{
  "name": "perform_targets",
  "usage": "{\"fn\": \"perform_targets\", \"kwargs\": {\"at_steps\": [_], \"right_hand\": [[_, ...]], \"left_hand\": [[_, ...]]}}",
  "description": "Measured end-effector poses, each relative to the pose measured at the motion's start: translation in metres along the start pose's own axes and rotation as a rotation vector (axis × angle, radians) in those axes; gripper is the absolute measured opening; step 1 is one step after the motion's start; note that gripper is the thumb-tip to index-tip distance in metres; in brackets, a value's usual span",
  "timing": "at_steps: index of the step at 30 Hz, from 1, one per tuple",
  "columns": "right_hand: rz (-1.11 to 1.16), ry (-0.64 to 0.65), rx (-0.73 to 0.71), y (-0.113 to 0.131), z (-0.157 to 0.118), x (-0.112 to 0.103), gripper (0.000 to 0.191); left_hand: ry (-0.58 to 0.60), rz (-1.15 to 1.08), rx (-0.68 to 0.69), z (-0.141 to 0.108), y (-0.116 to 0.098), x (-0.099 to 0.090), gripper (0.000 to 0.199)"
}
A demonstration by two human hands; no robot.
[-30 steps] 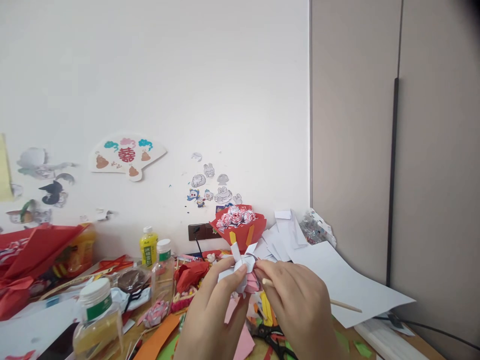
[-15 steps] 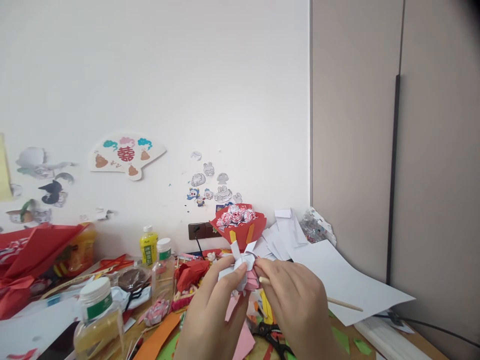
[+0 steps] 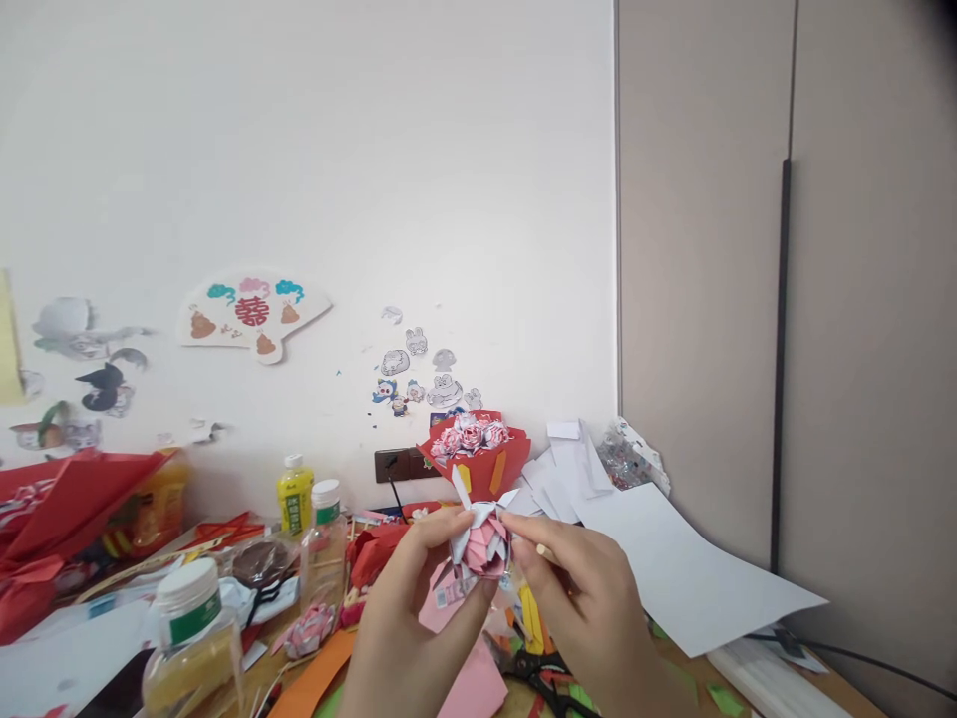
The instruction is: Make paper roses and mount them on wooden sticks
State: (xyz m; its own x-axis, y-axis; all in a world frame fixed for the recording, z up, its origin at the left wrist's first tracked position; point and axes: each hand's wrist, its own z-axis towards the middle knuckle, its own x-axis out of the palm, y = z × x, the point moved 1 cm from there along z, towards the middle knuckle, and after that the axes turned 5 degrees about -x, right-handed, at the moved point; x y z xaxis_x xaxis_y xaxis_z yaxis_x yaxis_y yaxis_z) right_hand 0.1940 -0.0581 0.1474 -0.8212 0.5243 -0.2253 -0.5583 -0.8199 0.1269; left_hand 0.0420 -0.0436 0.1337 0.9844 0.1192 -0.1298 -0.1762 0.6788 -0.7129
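A folded pink and white paper flower (image 3: pixel 484 546) is held up between both hands above the cluttered table. My left hand (image 3: pixel 419 608) grips its left side, fingertips at the top and thumb below. On the right, my right hand (image 3: pixel 590 598) pinches the flower's upper edge with its fingertips. A thin wooden stick (image 3: pixel 544 551) is also tucked in my right hand, with only its tip showing. White paper points stick up from the flower's top.
Behind the hands stands a red-wrapped bouquet (image 3: pixel 478 464). Black scissors (image 3: pixel 542 673) and pink paper (image 3: pixel 478 683) lie below. Clear jars (image 3: pixel 192 638) are at left, a large white sheet (image 3: pixel 695 568) at right.
The flower has been turned so its pink folded centre now faces the camera. My left thumb has moved down from its front to its underside, and the stick in my right hand has swung.
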Motion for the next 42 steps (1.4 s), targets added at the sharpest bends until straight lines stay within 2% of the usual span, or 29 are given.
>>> {"fn": "perform_targets", "kwargs": {"at_steps": [4, 7, 10, 12, 15, 19, 22, 29, 34, 37, 42], "right_hand": [[0.081, 0.023, 0.125, -0.001, 0.000, 0.000, 0.023], [0.111, 0.104, 0.172, -0.001, 0.000, 0.000, 0.024], [0.133, 0.142, 0.144, 0.001, -0.002, -0.002, 0.026], [0.111, 0.093, 0.122, 0.002, -0.003, -0.005, 0.028], [0.049, 0.034, 0.095, 0.001, -0.004, -0.007, 0.021], [0.014, 0.070, -0.052, 0.000, 0.001, -0.005, 0.012], [-0.027, 0.026, -0.112, 0.001, 0.004, -0.002, 0.010], [-0.138, 0.030, -0.118, 0.004, 0.001, -0.003, 0.013], [-0.193, -0.009, -0.184, 0.005, 0.002, -0.002, 0.015], [-0.197, -0.027, -0.203, 0.006, 0.003, -0.001, 0.016], [-0.177, 0.002, -0.144, 0.005, 0.004, -0.002, 0.016]], "left_hand": [[0.048, -0.145, -0.122, 0.003, -0.006, -0.001, 0.034], [0.045, -0.169, -0.142, 0.004, -0.005, -0.002, 0.039], [0.027, -0.108, -0.091, 0.005, 0.001, -0.004, 0.040], [0.072, -0.026, -0.066, 0.006, 0.007, -0.006, 0.039], [0.115, 0.076, -0.027, 0.007, 0.010, -0.009, 0.046], [0.062, 0.125, 0.047, 0.007, 0.007, -0.011, 0.042], [0.072, 0.245, 0.089, 0.007, 0.002, -0.012, 0.035], [0.036, 0.462, 0.218, 0.004, 0.004, -0.011, 0.033], [-0.017, 0.545, 0.319, 0.003, 0.008, -0.010, 0.031], [0.005, 0.563, 0.337, 0.003, 0.009, -0.010, 0.032], [0.042, 0.542, 0.325, 0.003, 0.007, -0.009, 0.031]]}}
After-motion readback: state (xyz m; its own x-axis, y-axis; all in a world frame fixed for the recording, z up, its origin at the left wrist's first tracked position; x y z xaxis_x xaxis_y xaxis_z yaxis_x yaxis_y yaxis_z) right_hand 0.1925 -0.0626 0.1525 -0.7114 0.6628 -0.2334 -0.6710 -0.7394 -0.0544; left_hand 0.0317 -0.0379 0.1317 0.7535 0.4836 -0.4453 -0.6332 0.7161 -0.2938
